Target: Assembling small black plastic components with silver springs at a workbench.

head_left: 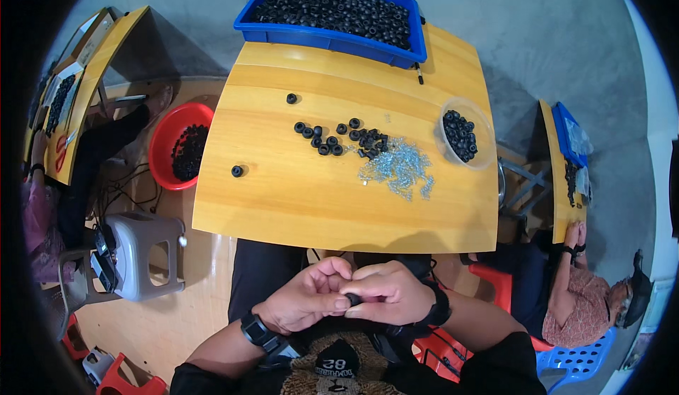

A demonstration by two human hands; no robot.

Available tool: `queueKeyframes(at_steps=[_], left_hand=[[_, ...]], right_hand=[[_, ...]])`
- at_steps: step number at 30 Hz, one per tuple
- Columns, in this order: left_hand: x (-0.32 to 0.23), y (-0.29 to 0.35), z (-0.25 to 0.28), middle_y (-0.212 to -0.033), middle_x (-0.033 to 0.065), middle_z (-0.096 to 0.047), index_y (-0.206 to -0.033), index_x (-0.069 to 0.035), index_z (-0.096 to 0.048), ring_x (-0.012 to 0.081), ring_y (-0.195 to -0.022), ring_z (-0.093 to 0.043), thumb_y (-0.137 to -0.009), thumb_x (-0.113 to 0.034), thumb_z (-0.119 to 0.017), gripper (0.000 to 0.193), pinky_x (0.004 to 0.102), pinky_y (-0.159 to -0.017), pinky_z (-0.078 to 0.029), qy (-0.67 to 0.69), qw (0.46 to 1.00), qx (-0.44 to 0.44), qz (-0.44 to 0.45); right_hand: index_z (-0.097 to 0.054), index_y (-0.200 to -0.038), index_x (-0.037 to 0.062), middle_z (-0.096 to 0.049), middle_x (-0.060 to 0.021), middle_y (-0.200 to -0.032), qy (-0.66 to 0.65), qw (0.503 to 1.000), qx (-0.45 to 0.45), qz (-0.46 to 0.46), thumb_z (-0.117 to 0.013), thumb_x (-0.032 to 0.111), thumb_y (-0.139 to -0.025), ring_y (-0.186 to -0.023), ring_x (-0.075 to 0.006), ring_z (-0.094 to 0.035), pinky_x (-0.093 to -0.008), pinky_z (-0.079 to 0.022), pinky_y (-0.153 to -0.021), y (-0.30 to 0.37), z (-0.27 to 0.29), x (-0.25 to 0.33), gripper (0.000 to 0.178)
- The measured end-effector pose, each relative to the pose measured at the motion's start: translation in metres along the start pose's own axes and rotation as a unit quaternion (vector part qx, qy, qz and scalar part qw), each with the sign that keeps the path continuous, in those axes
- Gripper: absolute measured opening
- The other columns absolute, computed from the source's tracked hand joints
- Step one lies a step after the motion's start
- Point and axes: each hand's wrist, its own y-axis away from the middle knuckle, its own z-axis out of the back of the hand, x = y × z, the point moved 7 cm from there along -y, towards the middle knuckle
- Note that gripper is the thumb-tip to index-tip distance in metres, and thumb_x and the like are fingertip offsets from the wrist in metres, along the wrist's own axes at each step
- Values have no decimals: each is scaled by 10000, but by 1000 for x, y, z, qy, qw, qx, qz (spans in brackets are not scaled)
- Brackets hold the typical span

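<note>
My left hand point(303, 298) and my right hand point(394, 293) meet in front of my chest, just below the table's near edge. Between the fingertips of both sits a small round black part point(352, 299), mostly covered. The right thumb and forefinger pinch it, and the left thumb presses against its side. On the yellow table point(297, 207) beyond lie several loose black ring-shaped parts point(324, 149). Beside them spreads a heap of small shiny clear or silvery pieces point(400, 169), too tiny to name.
A blue tray point(329, 40) full of black parts stands at the table's far edge. A clear tub point(479, 160) of black parts is at the right. On the floor at left are a red basin point(161, 172) and a grey stool point(141, 253). A co-worker point(580, 303) sits at right, another at far left.
</note>
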Motion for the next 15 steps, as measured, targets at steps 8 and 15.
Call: queueKeyframes(at_steps=[8, 15], left_hand=[[10, -6, 14, -993, 55, -586, -1100, -57, -512, 136, -927, -600, -859, 42, -595, 274, 273, -805, -506, 18, 999, -30, 5], [4, -6, 14, -996, 35, -590, -1122, -65, -514, 101, -904, -599, -850, 23, -628, 308, 219, -771, -504, 7, 1000, 13, -5]], right_hand=[[-635, -977, 45, -483, -71, -694, 102, 993, 37, -50, -710, 130, -772, -605, -206, -496, -312, -405, -556, 5, 1, -10, 234], [-607, -953, 41, -532, -116, -752, 152, 987, 28, 45, -715, 150, -744, -693, -290, -546, -366, -433, -609, -2, -1, 0, 259]])
